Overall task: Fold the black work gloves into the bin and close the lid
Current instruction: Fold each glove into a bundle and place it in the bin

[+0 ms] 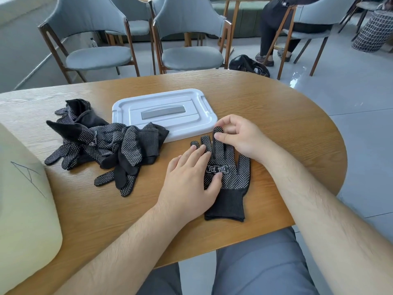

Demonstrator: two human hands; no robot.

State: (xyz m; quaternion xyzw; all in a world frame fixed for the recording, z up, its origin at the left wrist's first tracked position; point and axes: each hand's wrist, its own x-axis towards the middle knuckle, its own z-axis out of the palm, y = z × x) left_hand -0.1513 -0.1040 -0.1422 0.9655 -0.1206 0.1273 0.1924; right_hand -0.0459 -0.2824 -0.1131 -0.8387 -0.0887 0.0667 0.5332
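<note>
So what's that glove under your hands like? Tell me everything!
The glove is black knit cloth covered in tiny white dots, with a white boxed logo and a plain ribbed cuff. It lies flat on the table, cuff nearest the person, fingers pointing toward the lid. The left hand rests flat on it, covering its left part. The right hand pinches the tip of one long finger.
</note>
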